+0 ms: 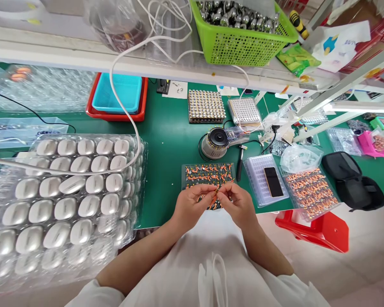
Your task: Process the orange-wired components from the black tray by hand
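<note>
My left hand [190, 207] and my right hand [240, 206] meet at the table's front edge, fingertips almost touching. Both are pinched on a small orange flexible strip part [216, 194], mostly hidden by the fingers. Directly beneath them lies a dark tray [183, 172] filled with rows of similar orange parts. Beyond it stands a round grey device [215, 144] with a black top. A small hammer with a black handle [240, 166] lies to the right of the tray.
Stacked clear trays of silvery rounded cases [65, 209] fill the left. To the right are a phone [273, 182] on clear trays, another tray of orange parts [313, 194] and a black zip case [352, 181]. A shelf with a green basket [243, 44] spans overhead; a white cable [115, 91] dangles.
</note>
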Available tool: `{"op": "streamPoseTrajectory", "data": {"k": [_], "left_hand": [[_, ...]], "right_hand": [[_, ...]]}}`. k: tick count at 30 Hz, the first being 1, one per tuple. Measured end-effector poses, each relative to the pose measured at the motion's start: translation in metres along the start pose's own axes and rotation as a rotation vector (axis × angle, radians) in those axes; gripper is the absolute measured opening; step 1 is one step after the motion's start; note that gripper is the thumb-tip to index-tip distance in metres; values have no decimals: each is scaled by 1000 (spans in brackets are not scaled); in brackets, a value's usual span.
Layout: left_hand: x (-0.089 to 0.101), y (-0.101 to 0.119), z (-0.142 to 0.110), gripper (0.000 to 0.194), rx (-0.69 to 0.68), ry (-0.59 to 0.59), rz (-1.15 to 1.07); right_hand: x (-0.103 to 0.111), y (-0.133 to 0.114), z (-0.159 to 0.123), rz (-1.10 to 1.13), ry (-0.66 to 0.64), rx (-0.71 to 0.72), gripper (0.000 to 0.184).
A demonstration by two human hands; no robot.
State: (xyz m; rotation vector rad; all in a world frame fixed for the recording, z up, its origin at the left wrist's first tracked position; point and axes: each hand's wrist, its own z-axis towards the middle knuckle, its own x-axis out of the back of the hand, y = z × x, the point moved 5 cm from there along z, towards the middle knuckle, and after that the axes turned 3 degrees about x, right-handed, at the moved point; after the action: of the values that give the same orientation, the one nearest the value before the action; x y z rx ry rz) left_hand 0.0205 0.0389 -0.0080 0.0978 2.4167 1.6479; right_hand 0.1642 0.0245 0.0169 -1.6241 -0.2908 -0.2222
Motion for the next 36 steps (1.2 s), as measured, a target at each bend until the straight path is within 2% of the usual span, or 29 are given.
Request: {"op": "streamPoseTrajectory", "data": {"k": [13, 23, 36], "left_hand": [[4, 2, 1, 17, -114, 26, 132], [4, 7, 2, 15, -158, 21, 251], [-2, 27, -7, 17, -447, 77, 375]], "right_hand": [[-2, 10, 5, 95, 17, -103, 15], [-2, 9, 6, 77, 4, -79, 12], [-4, 11, 6, 65, 78, -113, 13]]}}
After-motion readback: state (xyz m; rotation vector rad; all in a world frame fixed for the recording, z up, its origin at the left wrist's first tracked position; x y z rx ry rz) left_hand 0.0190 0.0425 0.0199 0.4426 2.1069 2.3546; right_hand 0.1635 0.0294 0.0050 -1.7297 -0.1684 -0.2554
